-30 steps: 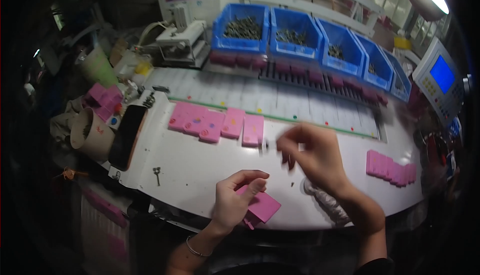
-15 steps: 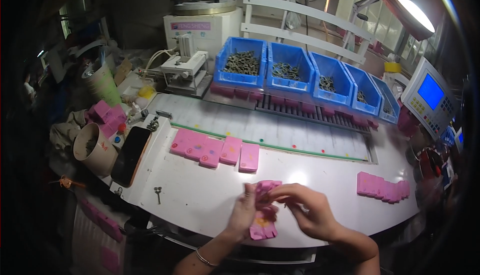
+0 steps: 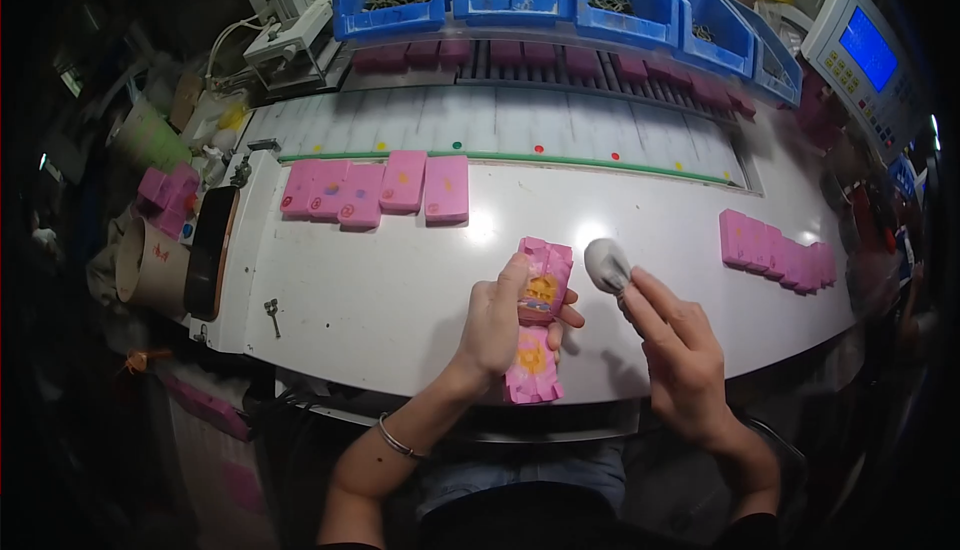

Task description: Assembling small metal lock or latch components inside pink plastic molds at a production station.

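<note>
Gripping pink blocks (image 3: 544, 278) near the white table (image 3: 380, 320) edge, left hand (image 3: 492, 326) leaves room beside right hand (image 3: 685, 352) (pinching grey pouch (image 3: 605, 266)).

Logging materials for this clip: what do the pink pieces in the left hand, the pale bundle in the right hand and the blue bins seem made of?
Pink pieces: probably rubber or silicone, matte, judging by uneven, notched edges and shaped hollows.
Pale bundle: likely cloth, dull, its lower end gathered into folds.
Blue bins: likely plastic, faintly glossy, with smooth, evenly coloured walls.
</note>
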`<action>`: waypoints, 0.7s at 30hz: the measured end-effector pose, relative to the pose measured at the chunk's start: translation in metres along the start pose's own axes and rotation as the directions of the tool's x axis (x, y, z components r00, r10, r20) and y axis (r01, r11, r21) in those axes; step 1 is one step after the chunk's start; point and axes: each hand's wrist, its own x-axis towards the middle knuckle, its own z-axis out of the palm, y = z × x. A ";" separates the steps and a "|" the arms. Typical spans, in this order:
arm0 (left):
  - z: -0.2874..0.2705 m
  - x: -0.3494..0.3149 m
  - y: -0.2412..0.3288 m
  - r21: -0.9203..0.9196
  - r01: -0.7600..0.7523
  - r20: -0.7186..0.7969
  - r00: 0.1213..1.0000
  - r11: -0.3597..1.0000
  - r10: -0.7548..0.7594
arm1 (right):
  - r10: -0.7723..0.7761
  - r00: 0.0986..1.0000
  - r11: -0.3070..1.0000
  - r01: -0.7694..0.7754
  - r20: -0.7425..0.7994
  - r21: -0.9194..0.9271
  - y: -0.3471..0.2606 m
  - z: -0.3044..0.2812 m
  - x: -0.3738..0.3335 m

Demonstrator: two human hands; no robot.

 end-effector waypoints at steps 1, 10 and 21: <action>0.001 0.003 -0.002 0.015 -0.013 0.001 1.000 1.000 0.013 | 0.013 1.000 1.000 -0.013 -0.001 0.002 -0.003 0.004 0.001; 0.009 -0.005 -0.002 0.130 -0.044 -0.115 0.992 0.990 0.059 | -0.119 0.992 0.980 0.125 0.042 -0.154 -0.009 0.020 0.004; 0.012 0.003 -0.001 0.117 -0.254 -0.071 0.962 0.960 0.263 | -0.008 0.996 0.990 -0.005 0.090 0.144 -0.002 0.006 0.007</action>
